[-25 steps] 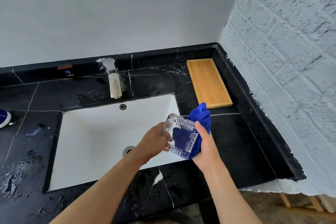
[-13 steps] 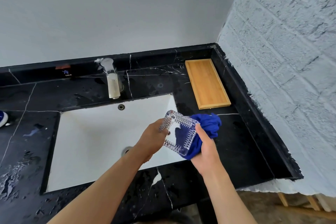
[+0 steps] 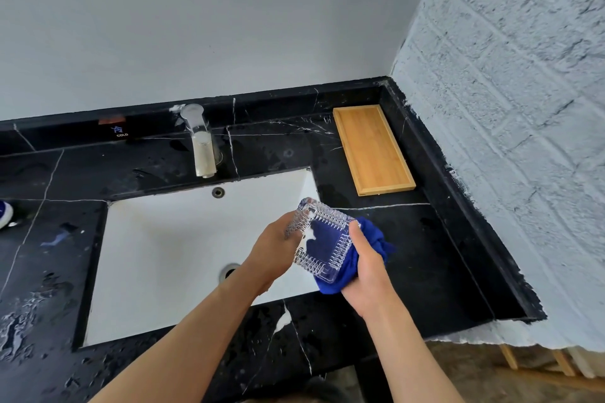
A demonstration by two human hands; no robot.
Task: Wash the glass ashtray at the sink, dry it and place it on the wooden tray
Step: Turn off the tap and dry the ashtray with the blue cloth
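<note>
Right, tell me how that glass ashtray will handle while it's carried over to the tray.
The ashtray is thick cut glass, so probably rigid and heavy for its size. Its ridged rim should help grip, though leftover water could make it slippery. It would likely chip on the black counter.

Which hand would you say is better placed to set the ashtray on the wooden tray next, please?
Probably the left hand: it grips the glass ashtray directly, while the right hand also holds the blue cloth. The wooden tray lies to the right, so it must reach across.

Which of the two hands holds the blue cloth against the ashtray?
The right hand: it presses the blue cloth under the glass ashtray. The left hand grips only the ashtray's edge.
</note>
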